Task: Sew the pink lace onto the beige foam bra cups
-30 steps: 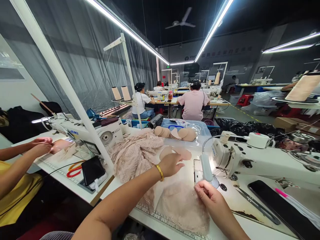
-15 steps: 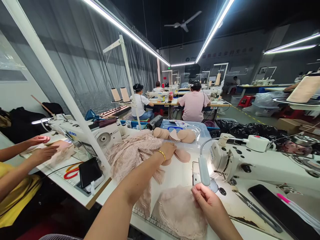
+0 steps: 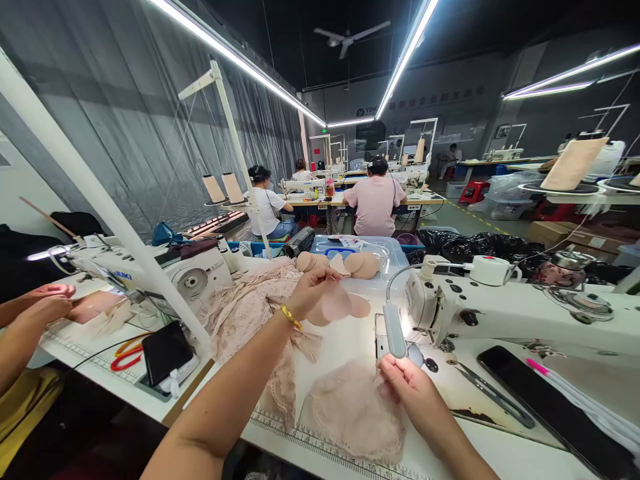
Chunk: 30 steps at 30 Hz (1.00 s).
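My left hand (image 3: 311,291), with a gold bracelet at the wrist, pinches a thin beige oval fabric pad (image 3: 337,304) by its upper edge. The pad is lifted above the table and slightly blurred. Below it more beige pads (image 3: 361,306) lie on the white surface. My right hand (image 3: 413,381) is closed, thumb against fingers, on the upper right edge of a sheer beige lace piece (image 3: 354,415). That piece lies flat over the table's ruler strip. Left of it, a heap of beige lace fabric (image 3: 253,297) spreads across the table.
A white sewing machine (image 3: 505,300) with a small lamp (image 3: 395,330) stands at right. Near it lie black tweezers (image 3: 497,398) and a dark phone (image 3: 545,400). Stacked pads (image 3: 367,265) rest on a clear plastic bin (image 3: 393,253). A co-worker's hands (image 3: 53,303) are at left.
My left hand has risen from the pads, bringing one up in its fingers. My right hand stays at the lace piece's edge. The whole view has shifted slightly.
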{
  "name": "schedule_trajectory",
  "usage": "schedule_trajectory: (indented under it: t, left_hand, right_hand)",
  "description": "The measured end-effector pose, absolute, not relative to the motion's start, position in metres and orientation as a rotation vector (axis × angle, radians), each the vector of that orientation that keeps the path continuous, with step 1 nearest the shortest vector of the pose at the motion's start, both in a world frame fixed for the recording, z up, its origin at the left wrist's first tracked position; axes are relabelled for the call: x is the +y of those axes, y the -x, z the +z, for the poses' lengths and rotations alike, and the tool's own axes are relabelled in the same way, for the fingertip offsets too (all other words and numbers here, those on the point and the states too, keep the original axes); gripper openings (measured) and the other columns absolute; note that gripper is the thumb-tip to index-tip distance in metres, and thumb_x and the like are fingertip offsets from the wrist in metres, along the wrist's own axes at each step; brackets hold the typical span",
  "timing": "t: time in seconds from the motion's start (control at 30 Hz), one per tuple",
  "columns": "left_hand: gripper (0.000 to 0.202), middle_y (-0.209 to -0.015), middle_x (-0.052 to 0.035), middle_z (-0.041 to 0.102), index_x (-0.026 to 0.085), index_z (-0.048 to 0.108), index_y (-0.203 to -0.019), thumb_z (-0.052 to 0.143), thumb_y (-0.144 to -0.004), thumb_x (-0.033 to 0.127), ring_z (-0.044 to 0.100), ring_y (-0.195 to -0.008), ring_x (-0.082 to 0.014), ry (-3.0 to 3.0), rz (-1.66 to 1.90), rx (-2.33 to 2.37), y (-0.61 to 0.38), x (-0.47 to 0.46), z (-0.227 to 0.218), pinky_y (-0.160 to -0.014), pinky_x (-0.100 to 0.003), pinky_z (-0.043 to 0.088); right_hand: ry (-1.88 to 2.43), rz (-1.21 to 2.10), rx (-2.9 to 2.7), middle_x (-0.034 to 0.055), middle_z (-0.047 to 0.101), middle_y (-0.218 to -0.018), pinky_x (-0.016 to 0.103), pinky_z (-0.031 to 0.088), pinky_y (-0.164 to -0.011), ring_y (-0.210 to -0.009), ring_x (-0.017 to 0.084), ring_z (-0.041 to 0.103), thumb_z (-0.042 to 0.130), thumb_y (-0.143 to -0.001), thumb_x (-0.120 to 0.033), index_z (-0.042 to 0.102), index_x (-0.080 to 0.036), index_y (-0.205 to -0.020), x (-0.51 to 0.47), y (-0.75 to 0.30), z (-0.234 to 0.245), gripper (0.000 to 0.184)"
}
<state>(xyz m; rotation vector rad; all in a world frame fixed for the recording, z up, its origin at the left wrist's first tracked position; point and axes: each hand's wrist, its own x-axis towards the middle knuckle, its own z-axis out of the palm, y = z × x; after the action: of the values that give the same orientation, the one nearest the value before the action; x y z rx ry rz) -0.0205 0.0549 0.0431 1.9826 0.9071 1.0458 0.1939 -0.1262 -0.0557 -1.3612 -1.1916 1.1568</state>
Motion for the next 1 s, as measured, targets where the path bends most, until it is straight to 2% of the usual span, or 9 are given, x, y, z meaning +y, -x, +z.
schedule_trajectory:
  t: [0.1,0.3,0.4,0.53,0.57,0.67,0.73,0.87,1.0]
  left_hand:
    - [0.042,-0.084,-0.0027,0.066,0.015,0.075,-0.110,0.080,-0.086,0.050,0.059,-0.073,-0.0140,-1.966,0.781,0.769,0.027,0.009,0.048,-0.066,-0.026,0.048]
    - [0.039,-0.075,0.0065,0.057,0.018,0.063,-0.088,0.093,-0.067,0.031,0.050,-0.068,-0.0095,-1.990,0.362,0.797,0.001,-0.052,0.030,-0.061,-0.022,0.041]
    - [0.038,-0.078,0.0058,0.059,0.020,0.058,-0.086,0.092,-0.070,0.028,0.053,-0.068,-0.0115,-2.165,0.325,0.904,-0.010,-0.058,0.023,-0.062,-0.024,0.041]
    - [0.056,-0.120,-0.0105,0.068,0.019,0.062,-0.110,0.095,-0.067,0.033,0.064,-0.107,-0.0265,-2.458,0.463,0.744,-0.006,-0.053,0.022,-0.092,-0.036,0.052]
    - [0.057,-0.122,-0.0105,0.069,0.020,0.062,-0.114,0.094,-0.069,0.034,0.065,-0.110,-0.0270,-2.468,0.406,0.664,-0.002,-0.051,0.023,-0.093,-0.036,0.052]
    - [0.029,-0.087,0.0023,0.070,0.022,0.063,-0.100,0.082,-0.081,0.032,0.066,-0.078,-0.0169,-2.429,0.166,0.601,0.007,-0.047,0.031,-0.069,-0.025,0.048]
    - [0.018,-0.072,0.0053,0.062,0.022,0.060,-0.090,0.076,-0.084,0.028,0.059,-0.064,-0.0142,-2.566,0.246,0.646,0.010,-0.048,0.036,-0.061,-0.025,0.041]
    - [0.008,-0.078,-0.0026,0.068,0.022,0.059,-0.090,0.056,-0.096,0.019,0.061,-0.070,-0.0194,-3.084,0.587,0.594,0.010,-0.055,0.030,-0.071,-0.035,0.043]
    - [0.019,-0.083,-0.0036,0.070,0.021,0.061,-0.087,0.068,-0.099,0.034,0.063,-0.078,-0.0221,-3.319,0.285,0.314,0.004,-0.056,0.006,-0.074,-0.038,0.045]
  right_hand:
    - [1.344,1.183,-1.174,-0.0004,0.062,-0.071,0.034,0.044,-0.067,-0.070,0.021,0.056,0.053,-0.097,-0.071,0.067,-0.024,-0.088,-0.127,-0.197,-0.055,0.050]
    - [1.254,1.220,-1.249,0.0006,0.066,-0.081,0.034,0.049,-0.076,-0.079,0.021,0.062,0.049,-0.098,-0.078,0.068,-0.023,-0.101,-0.132,-0.200,-0.053,0.058]
    - [1.220,1.195,-1.365,0.0016,0.068,-0.085,0.033,0.052,-0.078,-0.083,0.022,0.064,0.063,-0.092,-0.075,0.069,-0.023,-0.098,-0.134,-0.200,-0.052,0.053]
    - [1.226,1.095,-1.497,0.0044,0.071,-0.089,0.035,0.053,-0.080,-0.085,0.024,0.065,0.061,-0.097,-0.068,0.071,-0.024,-0.091,-0.145,-0.200,-0.046,0.046]
    - [1.240,1.015,-1.529,0.0049,0.072,-0.091,0.035,0.053,-0.080,-0.086,0.024,0.065,0.059,-0.099,-0.065,0.072,-0.026,-0.093,-0.150,-0.200,-0.043,0.042]
    - [1.235,0.605,-1.637,0.0069,0.074,-0.094,0.036,0.055,-0.075,-0.084,0.025,0.067,0.056,-0.104,-0.049,0.074,-0.031,-0.101,-0.165,-0.200,-0.036,0.026]
    - [1.169,0.351,-1.712,0.0083,0.076,-0.097,0.039,0.058,-0.073,-0.083,0.027,0.070,0.057,-0.104,-0.037,0.072,-0.033,-0.108,-0.171,-0.200,-0.036,0.016]
    - [1.152,0.075,-1.834,0.0102,0.078,-0.116,0.044,0.061,-0.087,-0.100,0.027,0.074,0.051,-0.105,-0.019,0.069,-0.033,-0.116,-0.163,-0.208,-0.047,0.025]
    - [1.213,0.020,-2.102,0.0081,0.081,-0.112,0.039,0.064,-0.083,-0.099,0.026,0.078,0.044,-0.103,-0.015,0.075,-0.029,-0.112,-0.141,-0.233,-0.060,0.035]
